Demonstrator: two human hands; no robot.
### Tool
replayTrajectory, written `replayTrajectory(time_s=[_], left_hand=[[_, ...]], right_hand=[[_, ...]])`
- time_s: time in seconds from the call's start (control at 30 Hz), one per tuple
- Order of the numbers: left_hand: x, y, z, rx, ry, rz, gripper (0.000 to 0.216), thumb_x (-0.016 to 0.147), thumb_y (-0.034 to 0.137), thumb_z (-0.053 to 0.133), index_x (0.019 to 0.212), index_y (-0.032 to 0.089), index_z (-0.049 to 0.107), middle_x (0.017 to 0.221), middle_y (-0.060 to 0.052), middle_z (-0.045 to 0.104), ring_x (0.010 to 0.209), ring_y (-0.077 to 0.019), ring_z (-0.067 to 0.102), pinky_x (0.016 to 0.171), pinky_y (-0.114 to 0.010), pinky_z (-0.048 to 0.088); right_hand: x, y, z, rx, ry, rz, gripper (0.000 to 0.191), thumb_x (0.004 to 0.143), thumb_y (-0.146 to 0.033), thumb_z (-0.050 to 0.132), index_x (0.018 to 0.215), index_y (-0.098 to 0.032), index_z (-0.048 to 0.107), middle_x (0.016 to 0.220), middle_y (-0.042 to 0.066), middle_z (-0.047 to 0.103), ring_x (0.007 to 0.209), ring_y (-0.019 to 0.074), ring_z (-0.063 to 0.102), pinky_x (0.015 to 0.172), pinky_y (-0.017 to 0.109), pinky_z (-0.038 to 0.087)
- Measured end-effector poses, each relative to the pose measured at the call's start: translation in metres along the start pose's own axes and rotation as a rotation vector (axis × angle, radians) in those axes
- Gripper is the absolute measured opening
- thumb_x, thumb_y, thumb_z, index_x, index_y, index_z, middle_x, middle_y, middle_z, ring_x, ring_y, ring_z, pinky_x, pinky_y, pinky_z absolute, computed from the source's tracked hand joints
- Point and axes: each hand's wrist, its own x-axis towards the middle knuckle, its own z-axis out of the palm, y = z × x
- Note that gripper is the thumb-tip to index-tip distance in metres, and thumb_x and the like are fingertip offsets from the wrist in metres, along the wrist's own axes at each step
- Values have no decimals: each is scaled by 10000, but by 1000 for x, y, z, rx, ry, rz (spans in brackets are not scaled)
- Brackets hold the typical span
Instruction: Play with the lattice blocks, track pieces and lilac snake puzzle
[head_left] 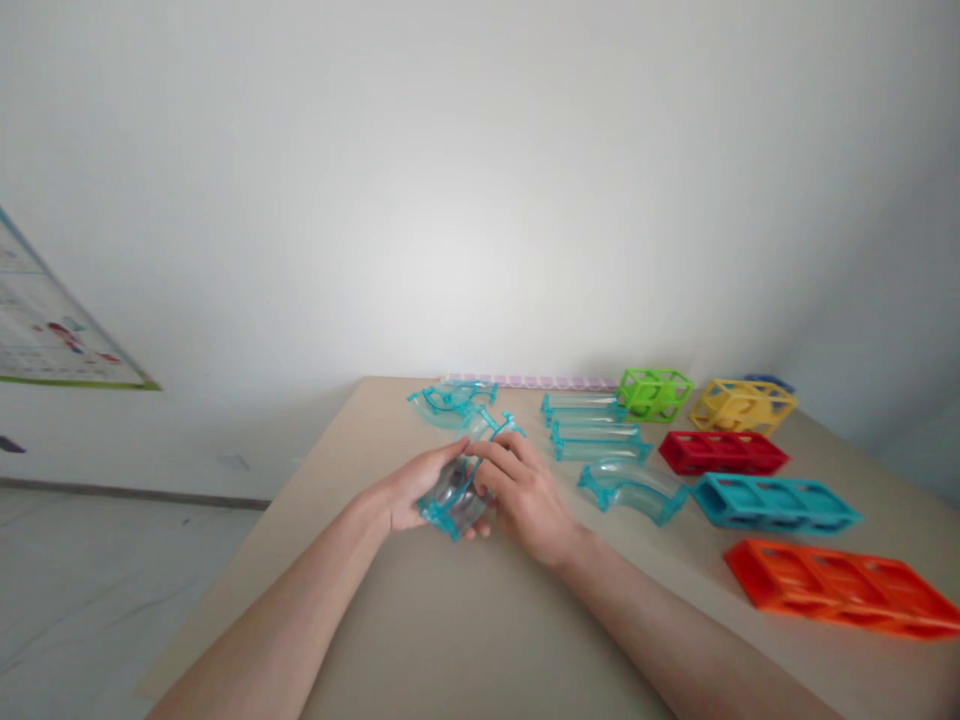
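Gripping a clear teal tube piece [454, 497] from both sides, the left hand [405, 495] cups its near end while the right hand [534, 502] curls its fingers [501, 462] over the top, holding it just above the surface [450, 630]. It looks light, stiff and thin-walled, and smooth enough to slip, so the ribbed teal collars at its ends seem the surest places to hold. Its long axis runs away from the person and a little rightward, with the far end pointing past the fingers toward more curved clear pieces [450, 405].
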Motion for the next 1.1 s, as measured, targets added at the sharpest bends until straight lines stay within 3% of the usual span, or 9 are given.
replayTrajectory(time_s=[0.2, 0.37, 0.6, 0.8, 0.97, 1.1], left_hand=[[-1, -2, -1, -15, -58, -22, 507, 869, 592, 455, 861, 118, 633, 650, -78, 691, 484, -231, 675, 436, -316, 539], [-3, -1, 5, 9, -8, -1, 566, 868, 629, 412, 817, 108, 628, 665, -99, 698, 478, -230, 676, 412, -296, 529], [4, -3, 4, -99, 55, 106, 505, 906, 573, 373, 782, 132, 587, 577, -59, 662, 472, -238, 674, 496, -378, 576], [5, -7, 4, -22, -52, -7, 644, 893, 638, 307, 717, 98, 610, 600, -120, 680, 502, -262, 689, 430, -326, 545], [3, -4, 9, -53, -1, -22, 621, 904, 616, 305, 737, 104, 616, 566, -82, 662, 478, -263, 679, 413, -334, 534], [5, 0, 2, -136, 148, 26, 498, 907, 542, 410, 682, 130, 575, 532, -56, 643, 411, -183, 625, 410, -269, 506]], right_hand=[[1, -1, -2, 83, 12, -68, 223, 780, -1, 489, 815, -208, 562, 1227, 64, 570, 1109, 225, 446, 926, 388, 430], [2, 1, -1, 137, 3, -77, 261, 755, 32, 460, 784, -212, 548, 1185, 61, 572, 1114, 220, 449, 931, 382, 429], [2, 4, 0, 141, 48, -58, 199, 800, -16, 485, 787, -207, 541, 1112, 77, 571, 1043, 212, 474, 905, 378, 434], [2, 8, 5, 226, 83, -115, 267, 709, 54, 474, 759, -206, 502, 1041, 77, 572, 992, 212, 500, 842, 350, 451], [1, 8, 8, 270, 109, -93, 312, 671, 80, 438, 776, -209, 489, 1060, 78, 567, 994, 210, 507, 844, 351, 449], [1, 4, 5, 304, 187, -59, 297, 667, 71, 447, 746, -215, 432, 1032, 74, 569, 954, 203, 514, 819, 355, 450]])
